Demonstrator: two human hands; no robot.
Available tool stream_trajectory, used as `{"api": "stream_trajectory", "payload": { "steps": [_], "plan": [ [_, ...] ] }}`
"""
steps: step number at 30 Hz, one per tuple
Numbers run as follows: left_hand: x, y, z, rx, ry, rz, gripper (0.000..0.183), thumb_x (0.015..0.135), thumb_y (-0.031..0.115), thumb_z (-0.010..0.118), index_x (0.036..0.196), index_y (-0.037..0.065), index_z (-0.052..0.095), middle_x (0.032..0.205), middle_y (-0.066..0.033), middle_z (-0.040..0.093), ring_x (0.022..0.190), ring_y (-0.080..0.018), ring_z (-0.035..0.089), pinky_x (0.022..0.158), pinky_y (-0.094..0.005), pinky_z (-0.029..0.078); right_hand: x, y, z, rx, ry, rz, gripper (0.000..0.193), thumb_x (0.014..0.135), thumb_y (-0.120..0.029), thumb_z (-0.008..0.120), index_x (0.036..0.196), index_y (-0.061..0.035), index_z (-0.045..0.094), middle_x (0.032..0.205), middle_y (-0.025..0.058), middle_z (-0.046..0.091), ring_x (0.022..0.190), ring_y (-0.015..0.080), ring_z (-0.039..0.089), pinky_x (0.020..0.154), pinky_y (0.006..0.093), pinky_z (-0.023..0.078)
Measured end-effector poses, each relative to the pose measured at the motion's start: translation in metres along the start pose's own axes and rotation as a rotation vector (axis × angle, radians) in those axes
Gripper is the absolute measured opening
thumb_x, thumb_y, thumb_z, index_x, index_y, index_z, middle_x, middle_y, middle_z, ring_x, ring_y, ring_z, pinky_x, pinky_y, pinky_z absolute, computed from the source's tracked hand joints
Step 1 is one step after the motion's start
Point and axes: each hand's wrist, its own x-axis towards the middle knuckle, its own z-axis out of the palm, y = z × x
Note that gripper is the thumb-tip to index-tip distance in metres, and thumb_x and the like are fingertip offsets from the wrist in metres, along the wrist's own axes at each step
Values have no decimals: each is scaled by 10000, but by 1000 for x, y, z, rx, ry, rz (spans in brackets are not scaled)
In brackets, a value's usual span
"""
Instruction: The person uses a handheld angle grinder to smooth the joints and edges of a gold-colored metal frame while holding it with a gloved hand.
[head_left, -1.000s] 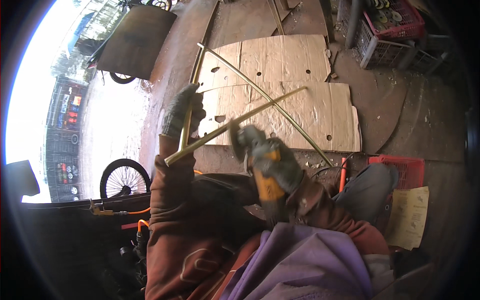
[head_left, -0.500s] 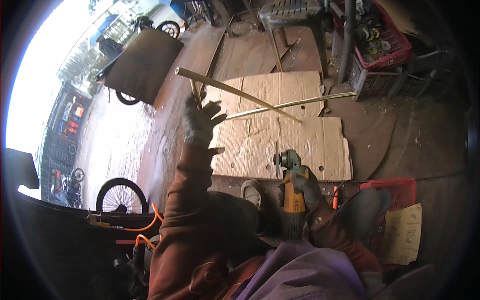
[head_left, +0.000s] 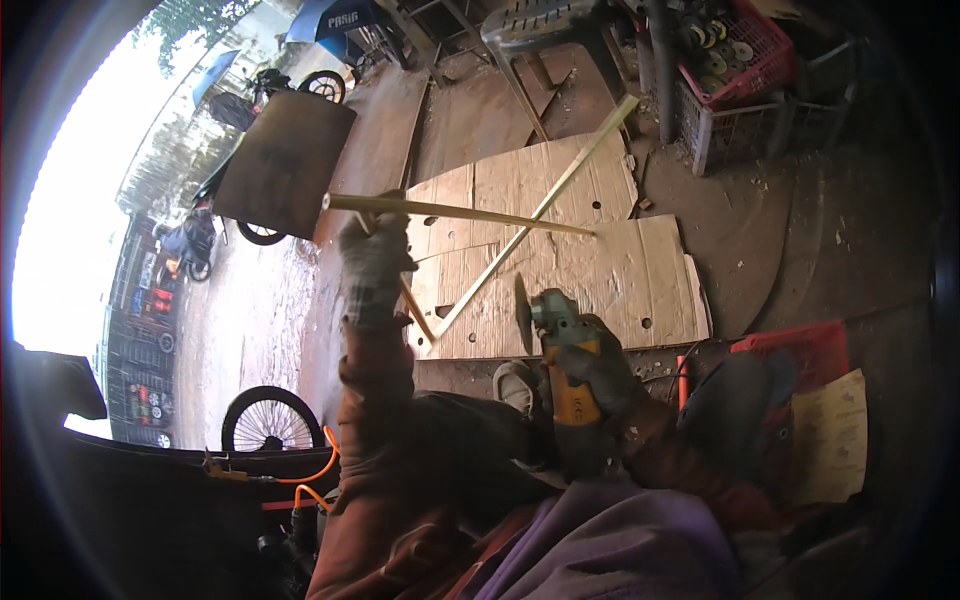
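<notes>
My left hand point(head_left: 374, 268), in a grey glove, is closed around a short tube of a brass-coloured metal tube frame point(head_left: 470, 212). Its long bars cross over a flat sheet of brown cardboard point(head_left: 600, 285) on the floor. One bar runs left to right, and another slants from the near left to the far right. My right hand point(head_left: 603, 368), also gloved, grips a yellow and grey angle grinder point(head_left: 574, 402). The grinder's thin disc point(head_left: 523, 314) stands edge-on above the cardboard, apart from the bars. Whether the disc spins cannot be told.
A plastic stool point(head_left: 545, 32) stands at the back. Far right, a red crate point(head_left: 760, 85) of discs rests on a grey crate point(head_left: 735, 140). Near right are another red crate point(head_left: 815, 345) and a paper sheet point(head_left: 830, 435). Left are a wheel point(head_left: 270, 420) and an orange hose point(head_left: 325, 462).
My left hand has closed on the frame's short tube. The frame has turned, its slanting bar now pointing more to the far side. The grinder has shifted slightly left and tilted.
</notes>
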Motion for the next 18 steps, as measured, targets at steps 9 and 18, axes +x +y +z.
{"api": "stream_trajectory", "payload": {
  "steps": [9, 18],
  "plan": [
    [-20, 11, -1, -335, 77, -17, 357, 1009, 308, 619, 1050, -39, 692, 559, 23, 481, 367, -73, 399, 328, -254, 313, 58, 2, 32, 68, 16, -28, 284, 860, -169, 768, 1053, -45, 601, 891, 61, 666, 714, 128, 630, 641, 270, 517],
    [-31, 0, -5, -157, 220, -123, 442, 1033, 409, 585, 1083, -25, 653, 553, 56, 384, 373, -56, 345, 323, -242, 294, 118, 61, 61, 273, 78, -162, 310, 891, -126, 754, 1124, -39, 569, 841, 89, 661, 676, 176, 672, 606, 317, 575]
  ]
}}
